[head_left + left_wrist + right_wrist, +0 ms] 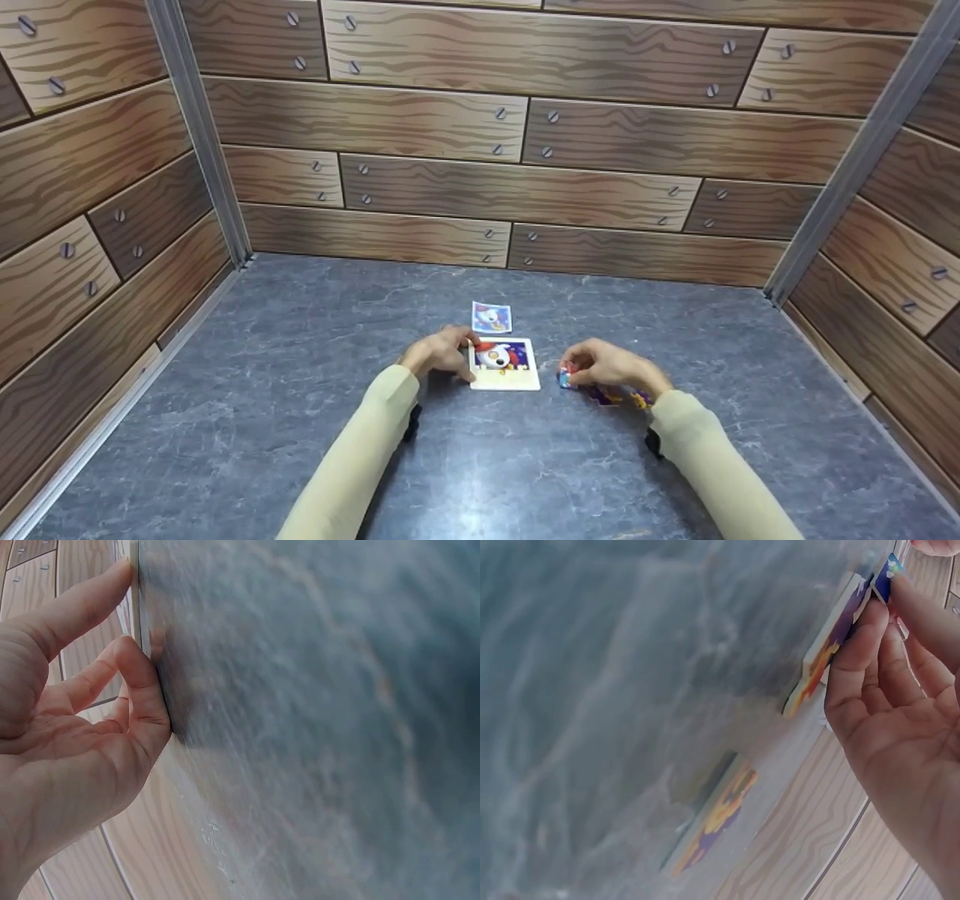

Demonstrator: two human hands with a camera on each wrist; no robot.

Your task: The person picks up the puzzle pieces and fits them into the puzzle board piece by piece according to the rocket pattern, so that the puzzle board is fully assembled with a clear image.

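Note:
A white-framed picture puzzle board (504, 381) lies on the table, with a white character in a red hat on a purple ground in its upper part and a pale bare area below. My left hand (442, 351) rests along the board's left side, thumb near the lower corner and fingers near the upper one. In the left wrist view the thumb (90, 607) meets the board's edge. To the right of the board, my right hand (606, 363) pinches a small blue and red puzzle piece (565, 378) between thumb and fingers, low over the table.
Purple and orange puzzle pieces lie under and beside the right hand: one (829, 649) near its fingers, another (714, 819) closer to the wrist. A small picture card (491, 318) with a similar character lies just behind the board. Wood-patterned walls (420, 180) enclose the grey marbled table (300, 450).

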